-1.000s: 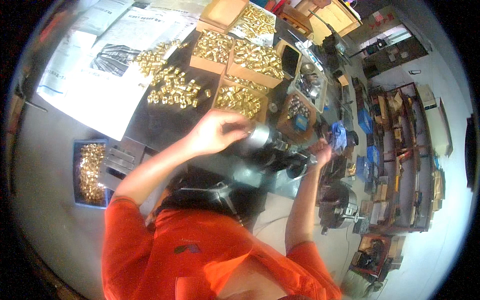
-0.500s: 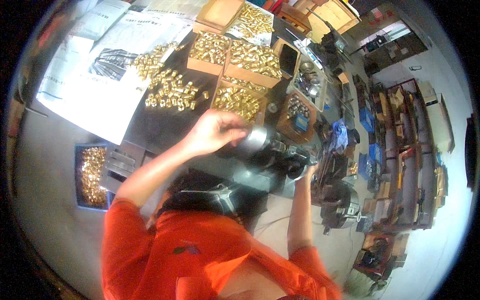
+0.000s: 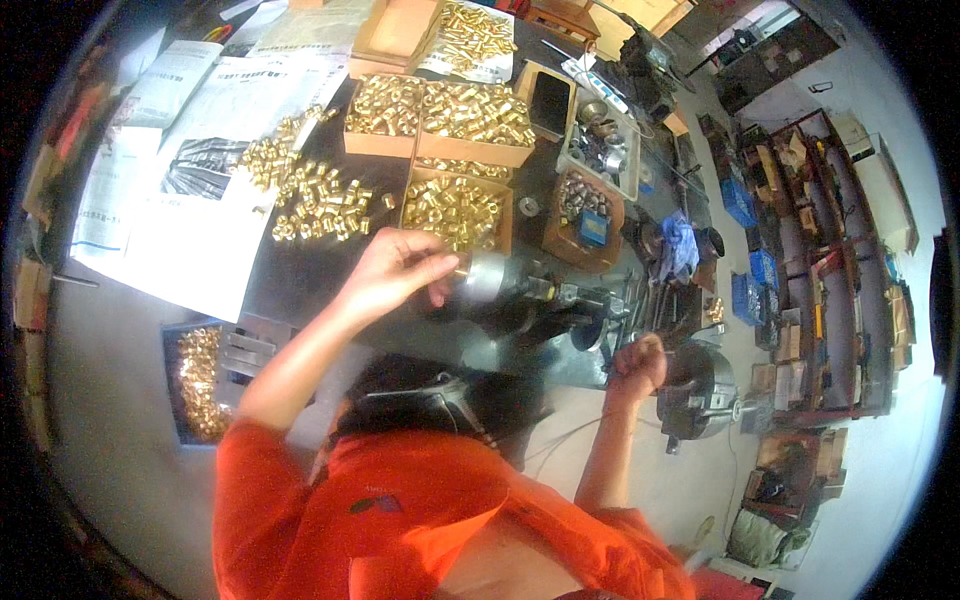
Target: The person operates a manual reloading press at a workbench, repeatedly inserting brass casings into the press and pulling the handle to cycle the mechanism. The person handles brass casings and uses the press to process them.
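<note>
My left hand (image 3: 402, 270) is pinched at the left end of a silver metal cylinder (image 3: 482, 278), part of a small bench machine (image 3: 560, 300). Whatever lies between the thumb and fingers is too small to make out. To the right of the machine, my right hand (image 3: 638, 366) is curled closed; anything inside it is hidden. A dark round chuck-like machine part (image 3: 700, 390) stands just beyond that hand. Close above my left hand sits a cardboard box (image 3: 455, 212) of small brass fittings. Loose brass fittings (image 3: 325, 200) lie in a pile to its left.
More cardboard boxes of brass pieces (image 3: 478, 112) stand at the back. Newspaper sheets (image 3: 200, 240) cover the table's left side. A blue crate (image 3: 180, 400) of brass parts sits low at left. On the right are a wooden tray (image 3: 560, 245), a blue cloth (image 3: 680, 248) and shelving (image 3: 830, 270).
My right hand has come away from the machine's right end, moving right and nearer to me. My left hand stays at the cylinder's end. The whole view has shifted slightly.
</note>
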The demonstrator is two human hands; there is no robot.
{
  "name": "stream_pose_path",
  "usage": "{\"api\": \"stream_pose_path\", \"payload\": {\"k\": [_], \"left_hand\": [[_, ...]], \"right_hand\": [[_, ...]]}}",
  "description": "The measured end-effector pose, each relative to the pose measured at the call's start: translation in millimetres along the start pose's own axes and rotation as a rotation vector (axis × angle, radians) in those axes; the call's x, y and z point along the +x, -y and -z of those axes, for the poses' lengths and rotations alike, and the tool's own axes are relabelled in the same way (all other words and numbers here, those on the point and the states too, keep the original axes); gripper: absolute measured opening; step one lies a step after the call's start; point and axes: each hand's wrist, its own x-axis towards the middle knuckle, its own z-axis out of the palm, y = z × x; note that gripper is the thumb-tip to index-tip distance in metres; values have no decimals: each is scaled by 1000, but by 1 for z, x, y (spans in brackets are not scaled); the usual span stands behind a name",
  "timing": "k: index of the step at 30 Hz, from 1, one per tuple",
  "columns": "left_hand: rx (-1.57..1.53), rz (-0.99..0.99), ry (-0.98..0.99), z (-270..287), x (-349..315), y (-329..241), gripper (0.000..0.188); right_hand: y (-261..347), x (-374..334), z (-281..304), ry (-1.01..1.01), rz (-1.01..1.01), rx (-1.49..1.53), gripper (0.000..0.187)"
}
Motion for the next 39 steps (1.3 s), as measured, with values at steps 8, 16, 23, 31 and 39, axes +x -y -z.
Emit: {"api": "stream_pose_path", "payload": {"k": [8,16,23,31,39], "left_hand": [[-45,2,-21,-1,6,-4,21],[217,-37,-128,17,54,21,25],[901,-36,-459,89,4,31,21],[1288,126,-599,85,-14,54,23],[1476,69,-447,83,-22,48,13]], "right_hand": [[-67,117,22,203,765,-1148,12],[24,29,-50,30,283,-85,17],[-32,2,14,-76,-3,-77,20],[-70,70,11,-127,124,-481,23],[-63,29,4,-111,-10,-86,16]]}}
